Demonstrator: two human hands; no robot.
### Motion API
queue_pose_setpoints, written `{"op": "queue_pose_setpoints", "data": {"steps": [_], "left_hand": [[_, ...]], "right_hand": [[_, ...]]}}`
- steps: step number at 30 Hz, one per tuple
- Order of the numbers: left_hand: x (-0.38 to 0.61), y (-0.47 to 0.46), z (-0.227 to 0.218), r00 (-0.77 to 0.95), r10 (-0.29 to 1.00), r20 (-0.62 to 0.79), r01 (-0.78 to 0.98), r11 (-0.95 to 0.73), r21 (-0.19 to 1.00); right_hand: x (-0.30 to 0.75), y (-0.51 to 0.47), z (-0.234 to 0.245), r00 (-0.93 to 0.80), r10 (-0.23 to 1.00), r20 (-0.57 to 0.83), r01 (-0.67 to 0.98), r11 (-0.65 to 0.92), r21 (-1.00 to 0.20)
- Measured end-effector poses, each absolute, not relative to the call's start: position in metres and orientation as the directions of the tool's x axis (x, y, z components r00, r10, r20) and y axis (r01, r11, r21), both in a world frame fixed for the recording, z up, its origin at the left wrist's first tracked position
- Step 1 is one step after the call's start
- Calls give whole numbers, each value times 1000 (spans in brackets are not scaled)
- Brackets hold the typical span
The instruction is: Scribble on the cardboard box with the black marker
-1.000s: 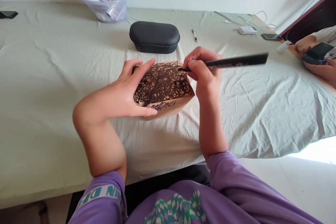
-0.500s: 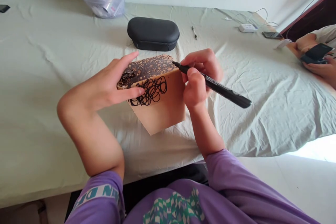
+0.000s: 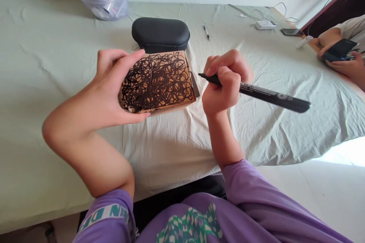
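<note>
A brown cardboard box [image 3: 159, 83] is gripped at its left end by my left hand [image 3: 114, 83], fingers along the far edge and thumb along the near one. Dense black looping scribbles cover the face turned up to me, and a small flap [image 3: 195, 84] sticks out at its right end. My right hand [image 3: 225, 81] is closed around a black marker [image 3: 270, 97], uncapped, its tip pointing left. That tip is just right of the box, apart from it.
Behind the box lies a black zip case [image 3: 160, 33], with a pen [image 3: 206, 32] to its right. A clear plastic tub [image 3: 112, 5] stands at the back left. At the far right a person's hands hold a dark device [image 3: 340, 50], near a phone [image 3: 291, 32] and a white adapter [image 3: 265, 25].
My left hand has tilted the box so its scribbled face turns up and the partly marked side is mostly hidden. My right hand has drawn the marker away to the right.
</note>
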State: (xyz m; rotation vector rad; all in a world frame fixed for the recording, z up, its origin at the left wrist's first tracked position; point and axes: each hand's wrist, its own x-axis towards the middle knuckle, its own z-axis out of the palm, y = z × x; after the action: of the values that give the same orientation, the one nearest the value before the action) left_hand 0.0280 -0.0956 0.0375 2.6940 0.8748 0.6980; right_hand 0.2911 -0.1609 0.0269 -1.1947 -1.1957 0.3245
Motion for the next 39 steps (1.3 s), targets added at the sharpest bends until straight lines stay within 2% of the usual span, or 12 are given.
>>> {"op": "queue_pose_setpoints", "data": {"steps": [7, 10, 15, 20, 26, 30, 35, 37, 39], "left_hand": [[39, -122, 43, 687, 630, 362, 551, -776, 307], [43, -130, 45, 673, 641, 368, 573, -767, 289], [46, -135, 45, 663, 647, 376, 588, -761, 274], [47, -137, 45, 659, 650, 378, 594, -759, 268], [47, -136, 46, 669, 646, 367, 593, -762, 261], [45, -134, 46, 665, 645, 376, 589, -763, 266], [44, -132, 45, 668, 642, 376, 576, -766, 286], [44, -130, 47, 681, 632, 370, 566, -775, 282], [39, -127, 49, 686, 635, 355, 566, -772, 288]], "right_hand": [[282, -157, 41, 422, 707, 568, 210, 533, -820], [279, -153, 36, 399, 715, 574, 263, 510, -819], [277, -146, 32, 411, 765, 496, 405, 335, -851], [275, -142, 34, 384, 729, 566, 324, 468, -822], [278, -143, 34, 288, 789, 543, 238, 490, -839], [276, -140, 31, 397, 725, 563, 304, 474, -826], [274, -137, 27, 317, 770, 554, 388, 428, -816], [274, -138, 24, 300, 793, 531, 339, 432, -836], [275, -136, 20, 333, 782, 527, 214, 481, -850]]}}
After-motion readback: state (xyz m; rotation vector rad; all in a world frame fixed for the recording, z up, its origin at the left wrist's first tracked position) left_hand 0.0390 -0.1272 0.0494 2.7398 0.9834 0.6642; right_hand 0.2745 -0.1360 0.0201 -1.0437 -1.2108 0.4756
